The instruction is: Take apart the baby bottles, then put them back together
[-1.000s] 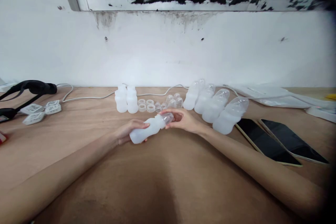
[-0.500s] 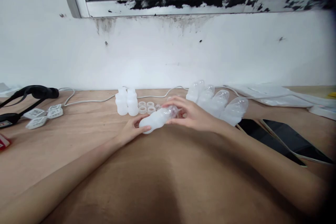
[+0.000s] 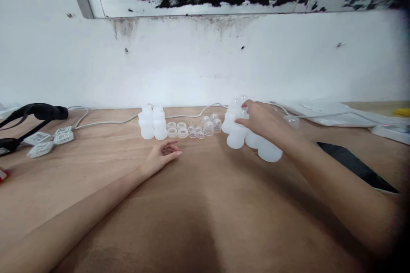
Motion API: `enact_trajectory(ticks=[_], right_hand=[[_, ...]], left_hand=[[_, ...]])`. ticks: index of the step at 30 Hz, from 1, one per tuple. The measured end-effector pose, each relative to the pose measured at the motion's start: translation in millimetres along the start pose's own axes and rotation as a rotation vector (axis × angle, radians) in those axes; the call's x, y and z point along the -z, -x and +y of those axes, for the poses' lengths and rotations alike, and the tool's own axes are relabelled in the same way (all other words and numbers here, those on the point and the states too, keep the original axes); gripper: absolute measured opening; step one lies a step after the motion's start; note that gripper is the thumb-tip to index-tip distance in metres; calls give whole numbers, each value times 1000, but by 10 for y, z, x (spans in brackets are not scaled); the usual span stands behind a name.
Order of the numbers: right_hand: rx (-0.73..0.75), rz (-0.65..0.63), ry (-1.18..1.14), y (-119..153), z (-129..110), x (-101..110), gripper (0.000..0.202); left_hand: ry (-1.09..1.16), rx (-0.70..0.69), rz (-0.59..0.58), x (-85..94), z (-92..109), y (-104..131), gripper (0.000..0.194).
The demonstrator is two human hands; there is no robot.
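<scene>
My right hand [image 3: 254,115] reaches to a group of capped baby bottles, its thumb and fingers around the clear cap of one milky white baby bottle [image 3: 235,137]. Other capped bottles [image 3: 270,152] stand behind and beneath this hand, partly hidden by it and the forearm. My left hand [image 3: 162,155] rests on the table with loosely curled fingers, thumb apart, holding nothing. Just beyond it are clear collar rings [image 3: 182,132], small clear nipples [image 3: 200,134] and clear dome caps [image 3: 208,128]. Several uncapped white bottles [image 3: 147,129] stand to the left of the rings.
A white cable [image 3: 188,116] runs along the wall side of the wooden table [image 3: 128,222]. Labelled white packets [image 3: 64,135] and a black strap-like item [image 3: 48,111] lie at left. A dark flat device [image 3: 355,166] and plastic bags [image 3: 326,113] are at right.
My right hand has carried the capped bottle rightward and back to the bottle group. My left hand has let go of that bottle and stays near its place. The nipples and dome caps are now uncovered.
</scene>
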State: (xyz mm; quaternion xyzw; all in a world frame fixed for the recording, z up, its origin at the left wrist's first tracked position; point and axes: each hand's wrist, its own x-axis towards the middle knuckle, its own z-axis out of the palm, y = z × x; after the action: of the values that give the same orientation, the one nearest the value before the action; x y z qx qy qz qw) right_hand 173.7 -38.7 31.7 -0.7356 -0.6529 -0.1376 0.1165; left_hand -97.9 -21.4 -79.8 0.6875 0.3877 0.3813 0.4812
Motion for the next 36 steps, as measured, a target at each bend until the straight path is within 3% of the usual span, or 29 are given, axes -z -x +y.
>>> enact_trajectory(ticks=[12,28,33,36], right_hand=[[21,112,11,-114,66,-193,38],[-2,92,31,-78,-5,-186,39],[75,334,58,16,-128,-104,47],[334,334,-91,96,-290,-182,44]], left_hand=[[2,-9,-8,6,-34,-11,48],[-40,-27,-30,0,-49,-7,49],[-324,-126,-33,-9,26,54,44],[-605,-259,-54,-24,102,123,42]])
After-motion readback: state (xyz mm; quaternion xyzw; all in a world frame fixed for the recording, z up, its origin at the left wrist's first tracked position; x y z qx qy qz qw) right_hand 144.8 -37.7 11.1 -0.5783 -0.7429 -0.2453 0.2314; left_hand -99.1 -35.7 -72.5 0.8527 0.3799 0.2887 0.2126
